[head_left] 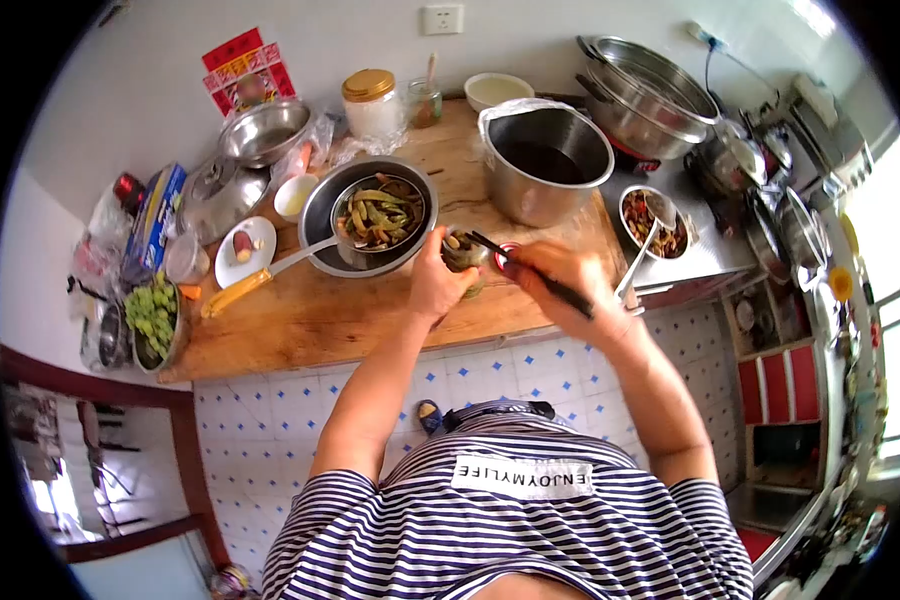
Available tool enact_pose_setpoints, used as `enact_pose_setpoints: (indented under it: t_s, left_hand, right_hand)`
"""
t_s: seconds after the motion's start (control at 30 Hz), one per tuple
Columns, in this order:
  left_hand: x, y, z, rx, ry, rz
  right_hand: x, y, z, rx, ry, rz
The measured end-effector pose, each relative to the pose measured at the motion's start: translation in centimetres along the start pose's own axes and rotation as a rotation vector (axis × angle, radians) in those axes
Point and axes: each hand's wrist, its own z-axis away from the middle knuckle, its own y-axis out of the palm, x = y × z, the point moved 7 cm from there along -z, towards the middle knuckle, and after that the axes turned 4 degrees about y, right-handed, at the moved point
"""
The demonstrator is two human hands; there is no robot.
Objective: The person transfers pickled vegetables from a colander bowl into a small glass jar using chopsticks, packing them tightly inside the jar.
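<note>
My left hand (436, 282) is wrapped round a small glass jar (464, 258) with greenish pieces in it, at the front part of the wooden table. In my right hand (568, 285) are black chopsticks (497, 248), their tips over the jar's mouth. A red and white lid (506, 252) shows close beside my right fingers. Left of the jar stands a steel bowl (313, 222). In it rests a strainer (342, 243) holding green pickled vegetables (382, 215), its yellow handle (236, 293) reaching out over the table.
Behind the jar stands a deep steel pot (525, 190) with dark liquid. At right is a bowl of chopped food (642, 243) with a ladle (638, 262). A white plate (238, 270) and a bowl of green grapes (157, 325) lie left. Steamer pots (650, 125) stand back right.
</note>
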Motion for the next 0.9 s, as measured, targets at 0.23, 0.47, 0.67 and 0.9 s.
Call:
enact_pose_setpoints:
  t_s: [0.23,0.47,0.67,0.9]
  left_hand:
    - [-1.4,-1.4,-4.4,0.298,-0.257,0.398]
    - [-3.2,-1.0,-5.6,0.344,-0.496,0.483]
    - [-4.0,-0.4,-5.0,0.088,-0.206,-0.012]
    - [-0.3,1.6,0.1,-0.176,-0.172,-0.337]
  right_hand:
    - [-0.5,-6.0,-4.0,-0.023,0.254,-0.077]
    - [-1.4,-8.1,-4.8,-0.074,0.206,-0.073]
    - [-5.0,-6.9,-2.0,-0.160,0.252,-0.148]
    - [-2.8,-2.2,3.3,-0.172,0.157,-0.036]
